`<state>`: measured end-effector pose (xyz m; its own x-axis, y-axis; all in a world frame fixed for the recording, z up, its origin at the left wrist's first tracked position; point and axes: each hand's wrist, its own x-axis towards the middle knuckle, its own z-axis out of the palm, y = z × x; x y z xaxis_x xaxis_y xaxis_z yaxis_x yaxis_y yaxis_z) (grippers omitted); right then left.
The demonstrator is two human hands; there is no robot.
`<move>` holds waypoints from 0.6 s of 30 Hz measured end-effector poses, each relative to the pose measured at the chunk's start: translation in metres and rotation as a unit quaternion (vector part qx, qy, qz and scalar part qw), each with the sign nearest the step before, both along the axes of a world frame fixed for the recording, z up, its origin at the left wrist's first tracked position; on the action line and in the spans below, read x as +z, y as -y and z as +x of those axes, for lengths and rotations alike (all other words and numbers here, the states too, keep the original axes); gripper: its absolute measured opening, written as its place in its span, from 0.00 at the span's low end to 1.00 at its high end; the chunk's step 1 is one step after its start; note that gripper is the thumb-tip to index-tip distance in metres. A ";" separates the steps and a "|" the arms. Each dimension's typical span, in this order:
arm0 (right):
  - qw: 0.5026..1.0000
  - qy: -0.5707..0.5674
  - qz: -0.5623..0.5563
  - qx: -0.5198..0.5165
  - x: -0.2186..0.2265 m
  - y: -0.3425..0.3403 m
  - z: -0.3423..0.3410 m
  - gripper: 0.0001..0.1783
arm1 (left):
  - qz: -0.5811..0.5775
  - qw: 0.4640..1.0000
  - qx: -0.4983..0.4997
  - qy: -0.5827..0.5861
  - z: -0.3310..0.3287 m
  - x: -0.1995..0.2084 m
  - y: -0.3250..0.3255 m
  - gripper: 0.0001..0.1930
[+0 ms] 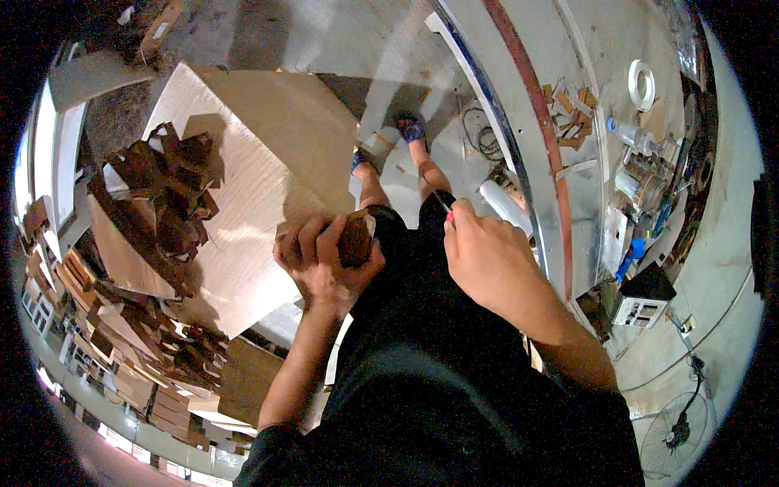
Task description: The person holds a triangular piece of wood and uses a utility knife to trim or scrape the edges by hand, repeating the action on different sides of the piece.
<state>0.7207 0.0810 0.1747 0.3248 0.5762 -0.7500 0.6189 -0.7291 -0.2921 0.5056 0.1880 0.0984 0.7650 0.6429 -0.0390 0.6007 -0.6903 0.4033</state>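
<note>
My left hand (320, 264) is wrapped round a dark brown wood block (355, 239) with a paler edge, held over the near edge of a pale wooden panel. To its right, my right hand (497, 258) is closed on a slim tool (449, 213) with a red part and a thin dark tip pointing up and left. Its handle is hidden in the fist, so I cannot tell its kind. The two hands are apart, and the tool does not touch the block. Several dark brown wood pieces (162, 203) lie heaped on the pale panel (251, 219) at the left.
Stacked boards and offcuts (134, 325) fill the lower left. On the right runs a long reddish-brown bar (535, 105). Beyond it are small wood scraps (574, 114), a white ring (641, 85), a blue tool (631, 258) and a fan (675, 434). A cable (484, 142) lies on the floor.
</note>
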 end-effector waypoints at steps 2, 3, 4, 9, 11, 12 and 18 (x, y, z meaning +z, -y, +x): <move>1.000 -0.004 0.000 -0.017 0.004 -0.002 0.002 0.15 | -0.019 0.999 0.009 -0.032 0.007 0.009 0.001 0.41; 1.000 -0.002 0.006 -0.025 0.003 -0.001 0.002 0.14 | -0.027 0.998 0.018 -0.052 0.012 0.018 0.003 0.44; 0.999 -0.001 0.014 -0.031 0.004 -0.001 0.001 0.13 | -0.033 0.996 0.029 -0.074 0.015 0.027 0.005 0.46; 0.996 0.015 0.086 -0.016 0.004 0.005 0.001 0.13 | -0.033 0.992 0.010 -0.124 0.005 0.019 0.021 0.46; 0.992 0.029 0.123 -0.005 0.001 0.010 0.003 0.12 | -0.064 0.989 0.015 -0.136 0.012 0.036 0.016 0.44; 0.990 0.035 0.136 -0.001 0.000 0.011 0.005 0.12 | -0.079 0.988 -0.003 -0.132 0.011 0.042 0.012 0.43; 0.989 0.018 0.145 -0.016 0.006 0.012 0.012 0.12 | -0.180 0.958 -0.035 -0.221 0.017 0.113 -0.033 0.28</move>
<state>0.7324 0.0693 0.1802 0.3688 0.7551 -0.5420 0.6109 -0.6364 -0.4710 0.5226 0.2214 0.2110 0.6632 0.4755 -0.5780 0.7254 -0.5984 0.3402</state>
